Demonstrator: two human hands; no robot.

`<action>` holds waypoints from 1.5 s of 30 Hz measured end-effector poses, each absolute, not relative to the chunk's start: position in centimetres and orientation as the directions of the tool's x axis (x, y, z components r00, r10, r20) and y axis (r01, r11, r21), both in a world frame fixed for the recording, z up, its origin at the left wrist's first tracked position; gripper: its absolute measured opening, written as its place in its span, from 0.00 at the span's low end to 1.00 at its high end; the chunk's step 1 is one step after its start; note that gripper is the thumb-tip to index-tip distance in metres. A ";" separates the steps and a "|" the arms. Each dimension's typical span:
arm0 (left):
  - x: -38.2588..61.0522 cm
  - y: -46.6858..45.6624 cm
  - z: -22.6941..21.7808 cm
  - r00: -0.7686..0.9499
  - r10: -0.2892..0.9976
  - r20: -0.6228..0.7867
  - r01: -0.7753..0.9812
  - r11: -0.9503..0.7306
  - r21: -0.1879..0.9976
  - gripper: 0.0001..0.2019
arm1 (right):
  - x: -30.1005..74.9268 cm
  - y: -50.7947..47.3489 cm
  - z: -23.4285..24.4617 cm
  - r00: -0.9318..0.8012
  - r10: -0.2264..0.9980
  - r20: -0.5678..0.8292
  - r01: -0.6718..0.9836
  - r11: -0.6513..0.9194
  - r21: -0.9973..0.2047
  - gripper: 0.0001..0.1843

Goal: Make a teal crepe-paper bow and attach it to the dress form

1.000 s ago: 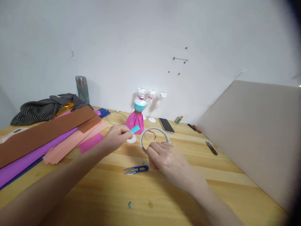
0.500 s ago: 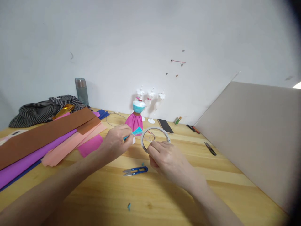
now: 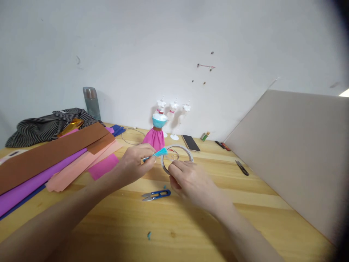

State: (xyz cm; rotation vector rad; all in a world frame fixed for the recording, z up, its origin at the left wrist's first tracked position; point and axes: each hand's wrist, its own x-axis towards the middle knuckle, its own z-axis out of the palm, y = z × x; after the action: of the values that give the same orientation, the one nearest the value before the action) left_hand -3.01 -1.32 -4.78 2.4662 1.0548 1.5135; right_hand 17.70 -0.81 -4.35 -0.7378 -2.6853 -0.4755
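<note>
A small piece of turquoise crepe paper [image 3: 160, 152] is pinched in the fingers of my left hand [image 3: 137, 160]. It fans out on the right and shows a narrow end on the left. My right hand [image 3: 188, 178] is closed on the lower rim of a thin grey-white ring [image 3: 188, 149], which looks like a narrow roll of tape. The paper's fanned tip overlaps the ring's left edge in view; whether they touch I cannot tell. Just behind stands a small dress form [image 3: 159, 122] in a turquoise top and pink skirt. Blue thread snips [image 3: 160, 194] lie below my hands.
Brown, purple and peach paper sheets [image 3: 54, 156] are piled at left, near a striped cloth [image 3: 40, 127] and a flask [image 3: 92, 103]. White dress forms [image 3: 173, 109] stand by the wall. A phone [image 3: 191, 143], a green box [image 3: 205, 136] and dark snips [image 3: 241, 168] lie at right.
The turquoise paper has turned slightly and its fanned end now overlaps the ring. The ring sits a little further left in view. The whole view has shifted slightly.
</note>
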 end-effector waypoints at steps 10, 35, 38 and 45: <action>-4.0 -0.6 -5.0 0.351 0.812 0.466 0.346 -0.575 0.741 0.11 | 17.4 -0.6 -4.6 -0.803 0.534 0.266 0.556 0.831 0.013 0.15; -3.4 -0.9 -4.6 0.303 0.676 0.672 0.375 -0.733 0.568 0.12 | 15.9 0.0 -6.7 -0.595 0.783 0.180 0.386 0.474 -0.791 0.13; -3.4 -0.8 -4.6 0.301 0.672 0.676 0.366 -0.736 0.569 0.12 | 15.5 0.3 -7.3 -0.594 0.792 0.137 0.248 0.342 -0.906 0.17; -3.6 -0.6 -4.8 0.311 0.703 0.640 0.362 -0.710 0.604 0.13 | 14.8 0.4 -7.4 -0.596 0.803 0.030 -0.021 0.021 -1.000 0.22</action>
State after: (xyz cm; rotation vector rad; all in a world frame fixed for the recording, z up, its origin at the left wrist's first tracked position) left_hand -3.56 -0.64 -4.75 2.2355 0.9533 1.3597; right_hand 14.78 0.44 -7.41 -0.8056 -1.6624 1.6446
